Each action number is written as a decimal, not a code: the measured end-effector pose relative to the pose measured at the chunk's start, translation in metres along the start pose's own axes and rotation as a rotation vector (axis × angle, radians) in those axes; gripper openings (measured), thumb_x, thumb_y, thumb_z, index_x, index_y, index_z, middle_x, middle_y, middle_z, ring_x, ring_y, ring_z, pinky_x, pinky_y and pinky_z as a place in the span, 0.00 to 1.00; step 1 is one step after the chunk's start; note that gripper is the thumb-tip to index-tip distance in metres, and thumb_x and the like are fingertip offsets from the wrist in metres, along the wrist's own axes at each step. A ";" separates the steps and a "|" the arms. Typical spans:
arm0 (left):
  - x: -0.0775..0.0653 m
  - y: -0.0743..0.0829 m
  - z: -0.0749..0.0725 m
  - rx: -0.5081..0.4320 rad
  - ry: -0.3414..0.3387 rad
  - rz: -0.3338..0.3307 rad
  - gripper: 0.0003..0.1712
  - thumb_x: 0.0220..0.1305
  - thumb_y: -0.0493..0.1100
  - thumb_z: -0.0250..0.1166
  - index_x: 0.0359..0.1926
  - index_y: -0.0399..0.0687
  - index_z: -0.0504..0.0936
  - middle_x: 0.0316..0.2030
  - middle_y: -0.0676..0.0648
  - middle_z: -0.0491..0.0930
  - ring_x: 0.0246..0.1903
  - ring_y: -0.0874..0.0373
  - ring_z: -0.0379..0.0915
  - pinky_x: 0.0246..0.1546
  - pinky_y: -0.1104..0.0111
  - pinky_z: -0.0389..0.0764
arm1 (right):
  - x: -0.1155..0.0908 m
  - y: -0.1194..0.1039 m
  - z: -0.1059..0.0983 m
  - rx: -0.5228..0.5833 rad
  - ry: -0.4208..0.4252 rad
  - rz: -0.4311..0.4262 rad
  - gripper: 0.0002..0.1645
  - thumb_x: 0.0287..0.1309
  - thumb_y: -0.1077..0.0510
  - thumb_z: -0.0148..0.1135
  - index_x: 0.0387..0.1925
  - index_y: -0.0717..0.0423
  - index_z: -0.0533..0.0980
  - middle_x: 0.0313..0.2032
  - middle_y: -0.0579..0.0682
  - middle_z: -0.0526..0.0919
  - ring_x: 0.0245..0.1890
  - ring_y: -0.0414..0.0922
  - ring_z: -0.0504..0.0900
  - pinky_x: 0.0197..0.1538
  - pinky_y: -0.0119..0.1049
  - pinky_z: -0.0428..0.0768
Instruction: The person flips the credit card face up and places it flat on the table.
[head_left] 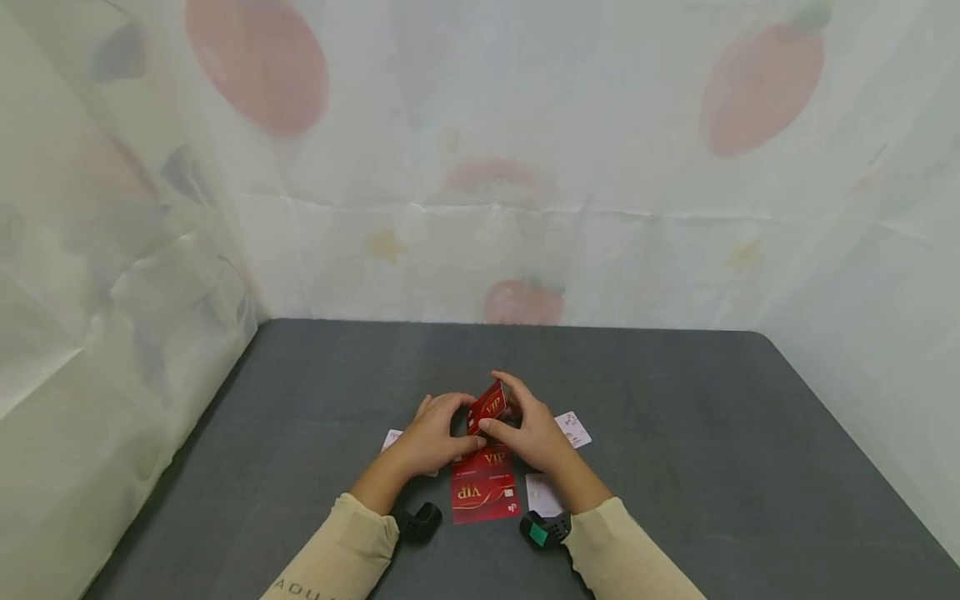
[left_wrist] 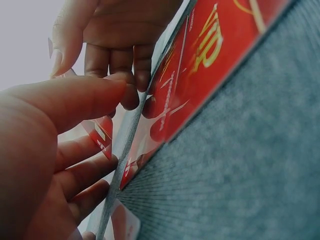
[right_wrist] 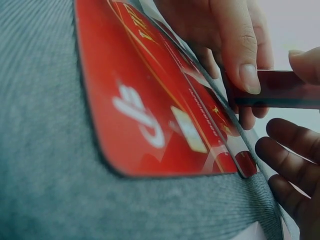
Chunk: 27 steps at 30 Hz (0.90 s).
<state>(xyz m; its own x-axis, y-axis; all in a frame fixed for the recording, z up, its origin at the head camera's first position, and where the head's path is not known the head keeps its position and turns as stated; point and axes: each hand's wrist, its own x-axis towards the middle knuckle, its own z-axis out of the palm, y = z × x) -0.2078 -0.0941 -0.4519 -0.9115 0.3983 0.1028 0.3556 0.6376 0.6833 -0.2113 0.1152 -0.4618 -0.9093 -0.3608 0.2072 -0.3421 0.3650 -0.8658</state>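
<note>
Both hands hold one red card (head_left: 489, 406) lettered VIP, tilted up off the table. My left hand (head_left: 431, 437) pinches its left end, the thumb (right_wrist: 248, 77) lying on it in the right wrist view. At the other end my right hand (head_left: 534, 432) grips it between thumb and fingers. Beneath them, overlapping red VIP cards (head_left: 483, 496) lie flat on the table; the nearest shows a chip (right_wrist: 189, 129) and a white logo. In the left wrist view, the left thumb hides much of the held card (left_wrist: 101, 134).
Pale patterned cards lie around the red ones: one (head_left: 573, 428) beyond the right wrist, another (head_left: 542, 496) beside the right forearm, and one (head_left: 391, 439) partly under the left hand. The dark grey table (head_left: 675, 433) meets a printed white curtain (head_left: 615, 250) behind.
</note>
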 end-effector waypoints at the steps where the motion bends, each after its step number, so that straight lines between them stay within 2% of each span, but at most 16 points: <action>1: 0.000 0.000 0.000 0.001 0.000 0.000 0.33 0.58 0.53 0.72 0.62 0.48 0.74 0.61 0.46 0.74 0.67 0.47 0.64 0.72 0.39 0.39 | 0.000 0.000 0.000 -0.001 0.000 0.000 0.43 0.60 0.42 0.66 0.72 0.27 0.56 0.47 0.41 0.82 0.44 0.39 0.82 0.53 0.45 0.80; 7: 0.000 0.000 0.000 0.001 -0.002 0.000 0.33 0.58 0.53 0.72 0.61 0.47 0.74 0.61 0.46 0.75 0.66 0.47 0.65 0.72 0.39 0.40 | 0.001 0.000 0.000 0.008 -0.010 0.013 0.43 0.60 0.45 0.67 0.72 0.28 0.56 0.48 0.44 0.82 0.44 0.40 0.82 0.53 0.45 0.79; 12: 0.000 0.000 0.000 -0.001 -0.004 0.002 0.32 0.58 0.52 0.72 0.61 0.48 0.74 0.60 0.47 0.75 0.66 0.48 0.65 0.72 0.39 0.39 | 0.000 -0.005 0.000 0.009 -0.015 0.036 0.44 0.61 0.50 0.67 0.74 0.36 0.56 0.49 0.50 0.82 0.46 0.47 0.82 0.55 0.50 0.78; 19: 0.000 0.001 -0.001 0.006 -0.001 0.011 0.31 0.57 0.52 0.72 0.60 0.49 0.75 0.59 0.47 0.76 0.66 0.48 0.65 0.72 0.39 0.39 | -0.010 -0.041 -0.010 0.005 -0.034 0.025 0.42 0.63 0.55 0.65 0.74 0.49 0.57 0.47 0.53 0.82 0.45 0.50 0.83 0.53 0.49 0.79; 27: 0.001 0.000 0.000 0.012 0.002 0.021 0.31 0.57 0.52 0.72 0.60 0.49 0.75 0.59 0.47 0.76 0.65 0.48 0.65 0.72 0.39 0.39 | -0.012 -0.045 -0.010 0.002 -0.030 0.025 0.42 0.63 0.54 0.65 0.74 0.48 0.58 0.47 0.54 0.82 0.46 0.50 0.83 0.55 0.52 0.79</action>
<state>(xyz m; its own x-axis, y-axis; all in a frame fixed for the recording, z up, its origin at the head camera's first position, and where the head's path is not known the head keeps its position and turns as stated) -0.2082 -0.0938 -0.4518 -0.9043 0.4103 0.1179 0.3767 0.6369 0.6727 -0.1880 0.1119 -0.4207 -0.9100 -0.3775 0.1716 -0.3190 0.3727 -0.8714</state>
